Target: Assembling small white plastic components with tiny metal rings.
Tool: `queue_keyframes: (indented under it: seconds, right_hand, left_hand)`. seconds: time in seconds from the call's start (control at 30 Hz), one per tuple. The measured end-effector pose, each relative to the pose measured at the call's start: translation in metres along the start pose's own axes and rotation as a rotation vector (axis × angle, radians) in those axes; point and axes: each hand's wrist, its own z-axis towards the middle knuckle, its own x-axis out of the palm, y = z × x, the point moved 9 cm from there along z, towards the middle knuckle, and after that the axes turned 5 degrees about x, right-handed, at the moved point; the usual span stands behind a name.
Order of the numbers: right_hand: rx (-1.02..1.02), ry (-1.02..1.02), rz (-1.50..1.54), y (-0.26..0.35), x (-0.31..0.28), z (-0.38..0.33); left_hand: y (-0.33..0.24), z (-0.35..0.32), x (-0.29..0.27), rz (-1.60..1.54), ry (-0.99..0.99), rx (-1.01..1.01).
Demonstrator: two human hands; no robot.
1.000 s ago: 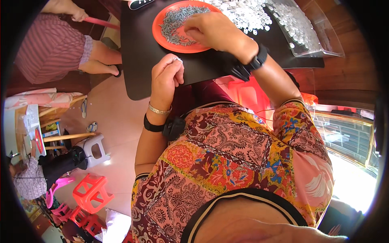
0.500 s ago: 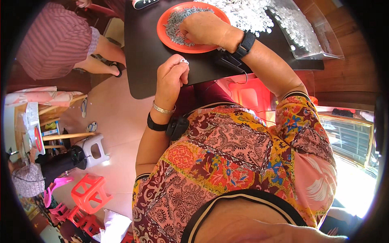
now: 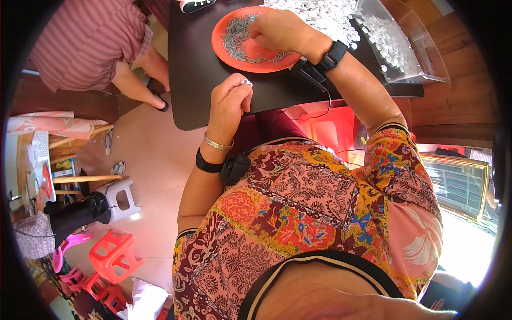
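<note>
A black table [image 3: 194, 88] in a sunlit, pink-floored room carries a round orange plate [image 3: 250, 68], strewn inside with slim grey pieces [image 3: 234, 38] whose long axes point every which way. The person's right hand [image 3: 282, 33] reaches over the plate from its right side, palm down, fingertips bent toward the middle among the grey pieces. Whether those tips meet, or pinch anything, cannot be told from this angle. The left hand [image 3: 228, 101] hangs just off the plate's near edge, fingers folded and thumb pressed in, clamped on a small white piece [image 3: 246, 82] that pokes out at the top with a ring-like end toward the plate.

The key line runs across the plate's near rim: the grey pieces lie beyond it, the white piece on the person's side, a little left of the right fingertips and near them but apart. Of the two hands, the right is by far the nearer to the grey pieces; the left touches none of them.

Beyond the plate and to its right spreads a white heap [image 3: 336, 21] of small parts, with a clear tray [image 3: 424, 40] of more farther right. A dark shoe [image 3: 196, 5] sits past the plate's far left edge; well left of the plate stands another person [image 3: 90, 48] in stripes.
</note>
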Motion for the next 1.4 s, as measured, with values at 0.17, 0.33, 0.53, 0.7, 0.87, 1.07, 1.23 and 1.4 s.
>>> queue_keyframes:
  seconds: [0.17, 0.33, 0.53, 0.7, 0.87, 1.07, 1.23, 1.4]
  right_hand:
    - [-0.078, 0.016, 0.038, 0.013, 0.012, 0.012]
    - [-0.054, 0.052, 0.008, 0.018, 0.022, 0.020]
    - [-0.031, 0.162, -0.115, 0.029, 0.023, 0.020]
    - [-0.068, 0.136, -0.115, 0.026, 0.024, 0.015]
    - [-0.040, 0.091, 0.031, 0.014, 0.018, 0.005]
    - [-0.025, -0.124, 0.402, -0.006, -0.008, -0.010]
    - [0.014, -0.091, 0.889, -0.005, -0.021, -0.037]
    - [0.196, 0.038, 1.299, 0.004, -0.014, -0.076]
  left_hand:
    - [-0.001, 0.000, 0.002, -0.004, -0.001, 0.004]
    - [0.000, 0.000, 0.002, -0.019, 0.000, -0.002]
    - [-0.001, -0.001, 0.000, -0.025, -0.008, -0.011]
    - [0.000, 0.000, -0.001, -0.002, 0.007, 0.005]
    - [-0.002, -0.002, -0.003, 0.012, 0.026, 0.028]
    - [-0.003, -0.003, -0.003, 0.030, 0.024, 0.026]
    - [-0.004, -0.004, -0.006, -0.034, -0.053, -0.021]
    - [-0.010, -0.009, 0.001, -0.040, -0.045, -0.002]
